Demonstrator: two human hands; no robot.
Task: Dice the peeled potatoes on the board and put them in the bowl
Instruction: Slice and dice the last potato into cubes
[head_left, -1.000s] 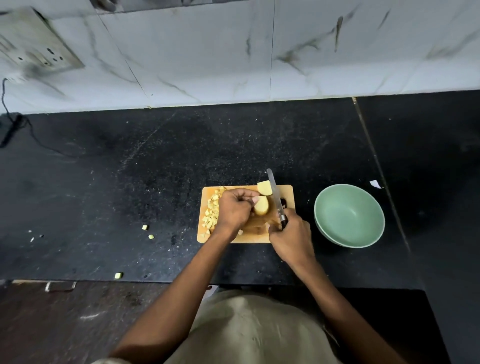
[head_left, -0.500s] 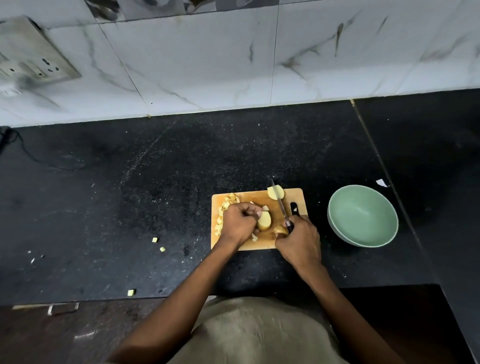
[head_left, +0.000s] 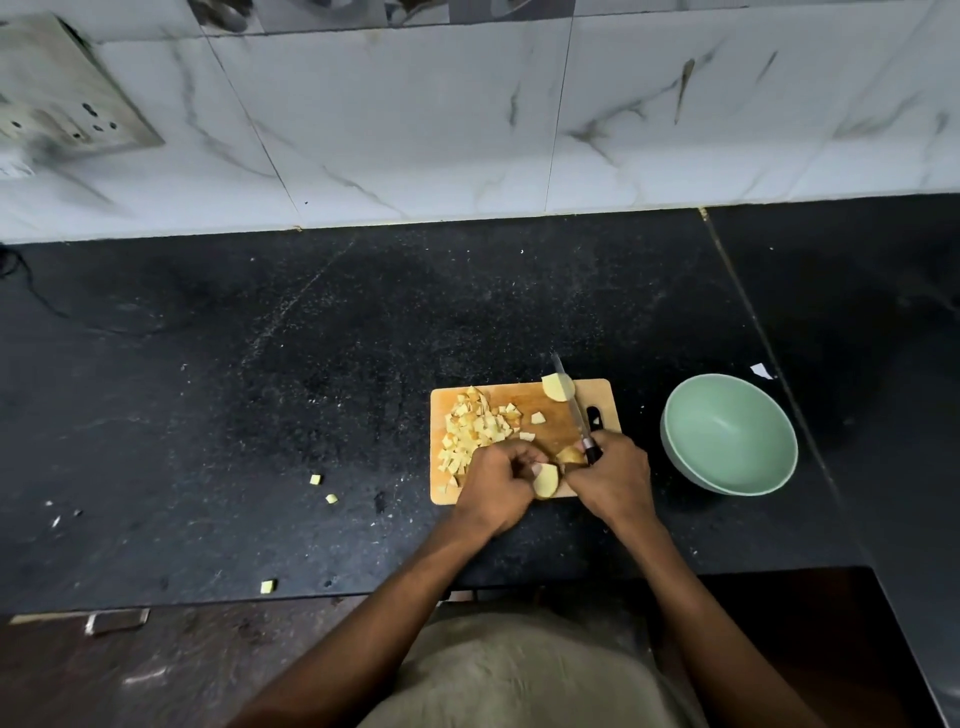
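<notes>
The left hand (head_left: 496, 483) has its fingers curled round a potato piece (head_left: 545, 479) at the near edge of the cutting board (head_left: 524, 402), pinning it there, presumably so it cannot roll under the blade. Just beside it, the right hand (head_left: 613, 475) is wrapped round the dark handle of a knife (head_left: 574, 408), whose blade points away from the person across the board, its tip reaching past the far edge. Another potato chunk (head_left: 570, 455) sits between the two hands, close to the handle. A pile of diced potato (head_left: 475, 431) is heaped on the left half of the board, likely pushed aside to leave cutting room on the right. A larger uncut potato piece (head_left: 556, 387) rests at the far edge, touching the blade. The green bowl (head_left: 730, 441) stands on the black counter (head_left: 260, 389) just right of the board, within easy reach of the knife hand, and holds nothing visible. A few stray cubes (head_left: 315, 479) lie on the counter well left of the board.
</notes>
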